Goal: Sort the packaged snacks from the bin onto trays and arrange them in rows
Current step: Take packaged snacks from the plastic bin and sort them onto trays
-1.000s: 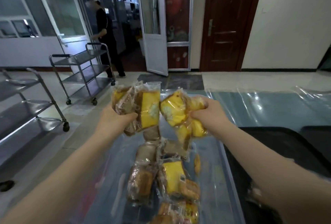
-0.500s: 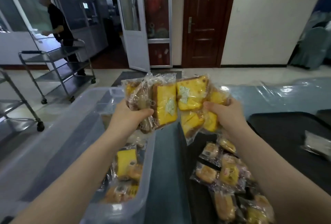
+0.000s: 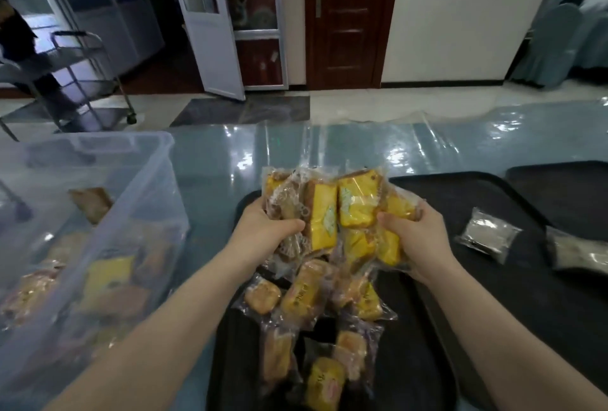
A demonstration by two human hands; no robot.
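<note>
My left hand (image 3: 263,229) grips a bunch of clear-wrapped snack packets (image 3: 306,210), brown and yellow cakes. My right hand (image 3: 414,239) grips another bunch of yellow cake packets (image 3: 358,210). Both bunches touch each other low over the far part of a black tray (image 3: 444,193). A loose heap of several wrapped cakes (image 3: 306,295) lies on that tray below my hands. The clear plastic bin (image 3: 154,180) stands to the left with more packets (image 3: 105,279) inside.
Two clear packets with pale contents (image 3: 487,236) lie on the tray's right side. A second black tray (image 3: 559,180) sits at the far right. The table has a shiny blue plastic cover (image 3: 329,147). A metal cart (image 3: 82,58) and a person stand far left.
Both hands carried their bunches from above the bin rightward and down, now low over the black tray's heap. The view has turned right and downward.
</note>
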